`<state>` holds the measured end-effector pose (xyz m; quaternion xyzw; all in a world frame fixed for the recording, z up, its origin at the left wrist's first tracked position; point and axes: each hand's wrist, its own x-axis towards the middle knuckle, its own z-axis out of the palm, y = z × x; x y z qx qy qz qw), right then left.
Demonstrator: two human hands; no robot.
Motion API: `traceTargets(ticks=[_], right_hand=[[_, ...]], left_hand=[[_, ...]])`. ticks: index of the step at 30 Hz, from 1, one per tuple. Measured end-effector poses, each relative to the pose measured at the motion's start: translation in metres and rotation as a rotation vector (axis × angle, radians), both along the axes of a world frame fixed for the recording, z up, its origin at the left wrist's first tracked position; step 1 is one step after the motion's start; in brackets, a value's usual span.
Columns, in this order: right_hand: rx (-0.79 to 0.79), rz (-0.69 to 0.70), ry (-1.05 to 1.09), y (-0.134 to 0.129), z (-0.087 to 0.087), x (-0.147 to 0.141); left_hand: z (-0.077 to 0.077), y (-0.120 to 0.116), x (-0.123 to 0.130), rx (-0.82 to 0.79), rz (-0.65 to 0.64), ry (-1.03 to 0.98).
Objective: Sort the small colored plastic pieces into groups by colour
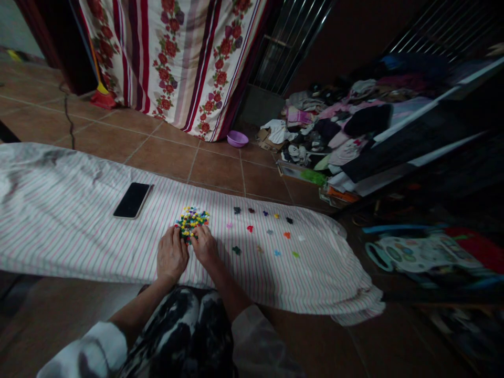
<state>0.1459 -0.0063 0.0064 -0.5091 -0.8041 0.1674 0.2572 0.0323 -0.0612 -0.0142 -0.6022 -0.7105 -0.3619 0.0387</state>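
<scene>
A heap of tiny multicoloured plastic pieces point(192, 219), mostly yellow, green and blue, lies on the striped cloth point(157, 257). My left hand point(172, 253) rests along the heap's near left edge, palm down, fingers stretched toward the pieces. At the near right edge, my right hand point(205, 245) has its fingertips bent together in the heap; whatever they hold is too small to make out. To the right, small single-colour clusters are spread in rows, among them a red cluster point(250, 229), an orange cluster point(287, 235), a dark green cluster point(236, 250) and a white cluster point(301, 238).
A phone point(133, 200) lies left of the heap. Beyond the cloth-covered surface are a tiled floor, a purple basin point(237, 139), a floral curtain point(169, 63) and a broom point(103, 95). Piled clothes point(331, 123) stand at the back right.
</scene>
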Motion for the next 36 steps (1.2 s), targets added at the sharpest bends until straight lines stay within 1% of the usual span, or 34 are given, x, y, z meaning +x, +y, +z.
traceTargets(ticks=[5,12,16,20,25,29,32,36], right_hand=[[0.025,0.036,0.015,0.0,0.0,0.002],[0.028,0.001,0.063,-0.002,0.003,0.0],[0.033,0.025,0.106,-0.005,0.003,0.003],[0.035,0.017,0.144,-0.01,0.001,0.008],[0.026,-0.035,0.149,-0.014,0.0,0.018],[0.023,-0.079,0.167,-0.015,0.001,0.031],[0.034,-0.124,0.175,-0.013,0.003,0.041],[0.06,-0.126,0.225,-0.007,0.003,0.058]], left_hand=[[-0.001,0.0,-0.001,-0.005,0.004,0.039],[-0.001,0.001,0.001,-0.006,-0.003,0.101],[-0.002,0.001,0.001,-0.031,-0.02,0.093],[0.001,0.0,0.002,-0.012,-0.018,0.121],[0.005,-0.002,0.003,-0.009,-0.016,0.145],[0.004,-0.001,0.002,-0.014,-0.007,0.162],[0.003,0.0,0.002,-0.034,-0.002,0.193],[0.005,-0.001,0.002,-0.063,0.0,0.2]])
